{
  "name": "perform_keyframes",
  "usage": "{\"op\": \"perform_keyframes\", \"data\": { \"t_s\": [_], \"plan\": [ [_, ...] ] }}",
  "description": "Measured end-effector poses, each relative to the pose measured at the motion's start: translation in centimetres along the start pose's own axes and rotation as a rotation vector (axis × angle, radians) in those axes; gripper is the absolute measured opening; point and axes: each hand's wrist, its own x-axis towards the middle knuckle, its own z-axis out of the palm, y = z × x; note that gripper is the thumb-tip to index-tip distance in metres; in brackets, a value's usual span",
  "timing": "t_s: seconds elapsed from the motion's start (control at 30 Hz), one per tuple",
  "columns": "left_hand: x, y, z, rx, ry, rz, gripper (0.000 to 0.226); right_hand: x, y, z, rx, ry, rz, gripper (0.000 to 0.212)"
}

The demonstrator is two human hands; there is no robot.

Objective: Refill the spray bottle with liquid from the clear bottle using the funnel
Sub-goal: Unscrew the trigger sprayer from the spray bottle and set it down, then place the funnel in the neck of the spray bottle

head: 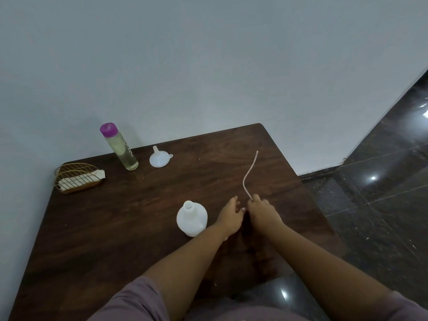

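right hand (261, 210) fingers pinch dip tube (250, 174) | spray bottle (191, 218) beside loosely-curled left hand (231, 215)

Spray head hidden inside right hand (259, 213); dip tube (250, 174) emerges toward 12 o'clock. Both forearms cut by bottom edge.

- Plain pale grey-blue wall (208, 54) fills the far side, totally bare
- Dark wood worktop (115, 228) with rounded far corners, pushed up against that wall
- Glossy black tiled floor (382, 193) on the right, bright light spots reflecting off it
- Gold wire rack (77, 179) sitting at the far left corner
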Motion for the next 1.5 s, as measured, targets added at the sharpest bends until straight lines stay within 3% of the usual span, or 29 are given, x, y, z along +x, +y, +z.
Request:
{"op": "perform_keyframes", "data": {
  "t_s": [0.1, 0.23, 0.63, 0.8, 1.0, 1.13, 1.27, 1.37, 1.5],
  "plan": [
    [-0.1, -0.3, -0.2, 0.209, 0.096, 0.046, 0.060, -0.1, -0.3, 0.9, -0.043, 0.002, -0.002, 0.025],
    [-0.3, -1.2, -0.5, 0.330, 0.085, 0.080, 0.063, 0.1, -0.1, 1.6, -0.013, 0.003, -0.011, 0.029],
    [-1.2, -1.5, -1.2, 0.498, 0.140, 0.126, 0.066, 0.2, 0.1, 1.9, 0.064, -0.109, 0.004, 0.039],
    [-1.5, -1.0, -1.4, 0.525, 0.168, 0.161, 0.066, 0.0, -1.1, 0.5, -0.053, -0.143, 0.027, 0.040],
    [-2.6, 1.2, -2.6, 0.541, 0.222, 0.294, 0.063, 0.8, -3.2, -3.2, -0.017, -0.042, -0.029, 0.041],
    [-3.5, 3.9, -5.5, 0.523, 0.344, 0.428, 0.058, 2.2, -5.2, -6.3, 0.066, 0.048, -0.075, 0.036],
    [-4.0, 5.4, -11.1, 0.434, 0.565, 0.489, 0.047, 4.3, -8.2, -9.3, 0.172, 0.126, -0.163, 0.039],
    [-3.6, 4.5, -16.1, 0.364, 0.686, 0.401, 0.040, 6.7, -11.0, -10.7, 0.231, 0.170, -0.194, 0.044],
    [-1.4, 1.0, -22.6, 0.176, 0.758, 0.088, 0.040, 10.3, -14.5, -11.5, 0.324, 0.112, -0.212, 0.043]
  ]
}}
